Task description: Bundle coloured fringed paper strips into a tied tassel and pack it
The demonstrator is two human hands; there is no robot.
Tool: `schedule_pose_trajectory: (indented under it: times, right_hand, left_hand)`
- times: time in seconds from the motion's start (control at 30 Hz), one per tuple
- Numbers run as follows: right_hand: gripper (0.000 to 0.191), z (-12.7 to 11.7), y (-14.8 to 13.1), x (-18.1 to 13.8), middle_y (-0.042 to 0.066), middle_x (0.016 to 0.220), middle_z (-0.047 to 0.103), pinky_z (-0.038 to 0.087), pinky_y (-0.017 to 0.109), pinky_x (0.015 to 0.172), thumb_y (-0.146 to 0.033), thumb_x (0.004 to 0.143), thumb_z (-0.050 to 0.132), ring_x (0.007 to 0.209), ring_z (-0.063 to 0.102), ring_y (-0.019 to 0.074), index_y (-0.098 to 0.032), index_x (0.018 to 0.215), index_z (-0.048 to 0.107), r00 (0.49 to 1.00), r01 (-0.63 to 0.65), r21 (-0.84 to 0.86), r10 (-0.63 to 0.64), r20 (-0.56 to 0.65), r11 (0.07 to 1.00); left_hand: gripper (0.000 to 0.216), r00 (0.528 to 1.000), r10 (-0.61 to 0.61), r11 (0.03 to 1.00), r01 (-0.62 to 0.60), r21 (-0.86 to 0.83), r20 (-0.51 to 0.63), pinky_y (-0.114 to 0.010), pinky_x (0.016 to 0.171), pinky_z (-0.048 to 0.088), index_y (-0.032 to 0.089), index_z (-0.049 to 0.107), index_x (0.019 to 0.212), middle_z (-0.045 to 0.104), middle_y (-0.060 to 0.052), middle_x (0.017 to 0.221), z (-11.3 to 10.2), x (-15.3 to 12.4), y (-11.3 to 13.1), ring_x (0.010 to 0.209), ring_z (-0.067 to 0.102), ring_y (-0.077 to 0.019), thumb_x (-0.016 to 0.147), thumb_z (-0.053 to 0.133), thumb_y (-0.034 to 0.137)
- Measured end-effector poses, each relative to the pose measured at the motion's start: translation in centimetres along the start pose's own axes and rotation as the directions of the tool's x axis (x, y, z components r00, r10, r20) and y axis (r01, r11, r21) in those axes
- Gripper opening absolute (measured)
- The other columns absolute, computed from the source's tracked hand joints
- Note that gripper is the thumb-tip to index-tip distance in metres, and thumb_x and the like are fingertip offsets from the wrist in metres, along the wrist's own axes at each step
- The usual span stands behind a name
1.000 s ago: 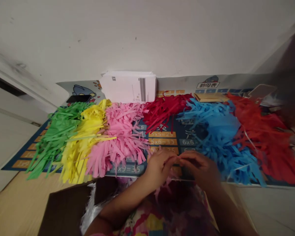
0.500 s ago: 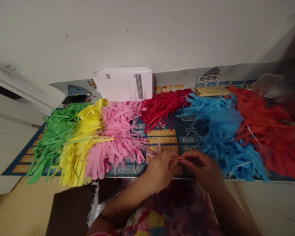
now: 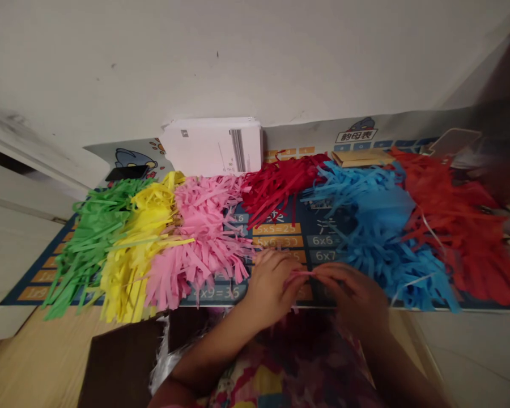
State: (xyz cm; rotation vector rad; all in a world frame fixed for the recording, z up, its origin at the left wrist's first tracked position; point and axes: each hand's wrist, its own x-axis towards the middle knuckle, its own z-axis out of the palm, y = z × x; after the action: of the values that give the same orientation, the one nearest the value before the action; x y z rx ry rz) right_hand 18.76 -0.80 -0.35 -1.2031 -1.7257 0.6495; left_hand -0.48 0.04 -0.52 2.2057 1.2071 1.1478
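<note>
Between my two hands runs a thin twisted strip of pink tissue paper (image 3: pixel 305 273), held above the table's front edge. My left hand (image 3: pixel 272 283) is closed around one part of it, and pink fringe pokes out near the fingers. The fingertips of my right hand (image 3: pixel 355 294) pinch the other end. Left of my hands lies a fringed pink tissue paper tassel (image 3: pixel 199 226). Beside it are a yellow tassel (image 3: pixel 140 232) and a green one (image 3: pixel 100 226). A blue tassel pile (image 3: pixel 382 215) lies just right of my right hand.
Dark red fringe (image 3: pixel 280 175) and orange-red fringe (image 3: pixel 454 226) lie further back and to the right. A stack of white paper (image 3: pixel 212 147) leans at the wall. A dark phone-like object (image 3: pixel 127 173) and brown cardboard (image 3: pixel 361 158) sit at the back. The printed mat (image 3: pixel 276 229) covers the table.
My left hand has turned slightly, and more of the pink strip shows between the hands. The right hand keeps its pinch. The whole view has shifted a little.
</note>
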Motion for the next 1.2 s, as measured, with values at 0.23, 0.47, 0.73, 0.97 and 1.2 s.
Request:
schedule_pose_trajectory:
  times: [0.23, 0.47, 0.73, 0.97, 1.2]
  right_hand:
    - [0.016, 0.1, -0.1, -0.7, 0.001, 0.089, 0.077, 0.059, 0.026, 0.072, -0.024, 0.092, 0.059, 0.081, 0.074, 0.0171, -0.027, 0.091, 0.075, 0.998, 0.057, -0.099, -0.059, -0.018, 0.993]
    - [0.018, -0.1, -0.2, -0.1, 0.001, 0.086, 0.077, 0.060, 0.028, 0.069, -0.028, 0.093, 0.059, 0.077, 0.074, 0.0186, -0.028, 0.088, 0.076, 0.999, -0.001, -0.068, -0.003, -0.051, 0.998]
    - [0.019, 0.6, -0.1, 0.4, 0.001, 0.085, 0.077, 0.058, 0.025, 0.070, -0.023, 0.094, 0.056, 0.076, 0.073, 0.0154, -0.026, 0.090, 0.074, 0.998, 0.057, -0.060, -0.057, 0.000, 0.997]
    - [0.024, -10.1, 6.6, 5.7, 0.008, 0.098, 0.074, 0.053, 0.035, 0.085, -0.037, 0.094, 0.056, 0.093, 0.068, 0.0225, -0.022, 0.091, 0.075, 0.931, -0.289, -0.581, 0.080, -0.357, 0.761]
    - [0.013, -16.7, 12.1, 11.8, 0.015, 0.097, 0.073, 0.049, 0.035, 0.079, -0.021, 0.081, 0.065, 0.090, 0.068, 0.0267, -0.017, 0.084, 0.076, 0.894, -0.448, -0.690, 0.273, -0.356, 0.569]
  left_hand:
    - [0.017, 0.966, 0.211, 0.975, -0.198, 0.098, -0.150, -0.042, 0.108, 0.037, 0.026, 0.071, 0.099, 0.077, 0.001, 0.090, 0.4, -0.1, 0.6, 0.088, 0.069, -0.0160, 0.089, 0.063, 0.013]
    - [0.017, 0.977, 0.177, 0.982, -0.168, 0.083, -0.121, -0.041, 0.105, 0.044, 0.027, 0.071, 0.102, 0.079, -0.001, 0.092, 0.8, 0.1, 0.1, 0.089, 0.071, -0.0167, 0.092, 0.062, 0.017]
    - [0.007, 0.998, 0.051, 0.996, -0.054, -0.071, -0.038, -0.033, 0.083, 0.057, 0.021, 0.069, 0.090, 0.077, -0.004, 0.087, 1.7, 1.4, -0.4, 0.082, 0.072, -0.0176, 0.092, 0.062, 0.022]
    - [0.007, 0.999, 0.022, 0.981, -0.017, -0.193, 0.027, -0.021, 0.064, 0.056, 0.023, 0.070, 0.089, 0.073, -0.001, 0.079, 1.1, 1.9, -0.9, 0.071, 0.071, -0.0132, 0.092, 0.064, 0.021]
    - [0.015, 0.999, 0.015, 0.935, -0.004, -0.354, 0.029, -0.020, 0.061, 0.054, 0.026, 0.077, 0.095, 0.072, -0.003, 0.081, 1.2, 1.7, 0.1, 0.070, 0.069, -0.0127, 0.092, 0.062, 0.024]
